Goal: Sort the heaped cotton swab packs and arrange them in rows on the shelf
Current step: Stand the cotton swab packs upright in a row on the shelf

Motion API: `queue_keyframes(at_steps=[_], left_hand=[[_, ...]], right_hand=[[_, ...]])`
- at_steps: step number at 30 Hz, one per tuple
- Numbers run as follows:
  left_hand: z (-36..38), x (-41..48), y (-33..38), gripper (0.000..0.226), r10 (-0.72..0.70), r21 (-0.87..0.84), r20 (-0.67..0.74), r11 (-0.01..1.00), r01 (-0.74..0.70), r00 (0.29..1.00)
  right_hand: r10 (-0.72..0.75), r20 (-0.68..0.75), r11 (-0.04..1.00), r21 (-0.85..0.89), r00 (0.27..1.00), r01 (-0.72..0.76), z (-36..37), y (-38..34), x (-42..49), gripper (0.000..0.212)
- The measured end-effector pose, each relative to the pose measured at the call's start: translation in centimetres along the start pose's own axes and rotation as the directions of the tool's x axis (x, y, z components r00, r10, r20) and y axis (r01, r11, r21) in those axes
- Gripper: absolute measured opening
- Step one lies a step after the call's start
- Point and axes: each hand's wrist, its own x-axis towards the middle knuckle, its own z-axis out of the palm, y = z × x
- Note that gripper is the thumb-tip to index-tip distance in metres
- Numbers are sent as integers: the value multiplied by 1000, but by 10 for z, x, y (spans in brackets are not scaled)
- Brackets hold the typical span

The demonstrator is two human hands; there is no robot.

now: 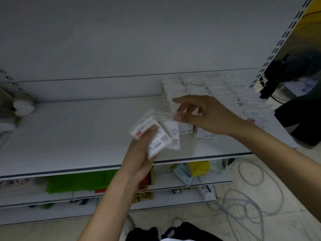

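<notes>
Shelf [69, 136]: a pale grey store shelf with a slotted upright at its right end; its left and middle parts are bare.
Lower shelves [173, 181]: green, yellow and pale blue goods lie on them, blurred.
Floor cable [250, 174]: pale loops on the tiled floor to the right.
Row of packs [217, 91]: cotton swab packs stand at the back right of the shelf, against the rear panel, blurred.
Loose packs [205, 133]: a few lie on the shelf under the right wrist.
Left hand [139, 153]: palm up above the shelf's front edge, fingers [152, 128] clamped on a fan of cotton swab packs [156, 136].
Right hand [203, 113]: just above the fan, fingers partly apart; thumb and forefinger seem to pinch a thin clear pack [165, 114], though blur leaves this uncertain.
</notes>
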Motion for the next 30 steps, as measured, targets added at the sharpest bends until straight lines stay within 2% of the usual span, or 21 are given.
queue_keyframes(at_steps=[1,3,7,10,13,15,17,20,22,23,24,26,28,30], left_hand=[[3,0,-1,25,6,73,26,997,-8,1000],[9,3,-3,24,28,156,17,987,-30,999],[2,11,-4,8,43,71,-189,997,-30,981],[-6,12,-6,6,42,122,-266,993,-10,963],[-7,8,-12,11,28,107,-298,994,5,954],[-5,7,-17,17,48,122,-308,992,-11,950],[-3,6,-23,19,132,230,-311,971,-60,941],[2,1,-28,12,310,519,-201,838,-167,929],[7,-5,-28,17,383,666,-54,702,-253,922],[11,-7,-28,18,392,691,19,660,-295,920],[14,-10,-28,15,382,682,82,651,-332,920],[19,-11,-27,36,364,631,121,690,-355,923],[18,-8,-22,56,359,613,106,710,-345,927],[11,-1,-13,68,364,681,117,648,-341,924]], right_hand=[[-41,51,998,40,998,39,0,1,-1,36],[-75,31,997,27,997,74,-2,6,-2,16],[-45,-63,999,-14,997,44,-7,19,-1,6],[-54,-63,976,-213,997,40,-2,36,1,4],[-231,-79,832,-533,970,154,13,48,2,5],[-305,-72,770,-606,949,202,18,50,1,5],[-343,-90,742,-636,935,211,20,48,0,7],[-339,-182,803,-568,923,183,18,39,-7,26],[-302,-180,900,-378,936,218,19,24,-18,40],[-285,-126,927,-287,950,240,20,19,-25,44],[-277,-61,937,-240,959,255,22,14,-30,46],[-270,5,948,-175,963,266,26,13,-36,41],[-223,-15,974,-39,975,222,25,13,-33,30],[-230,-36,973,12,973,230,21,10,-23,25]])
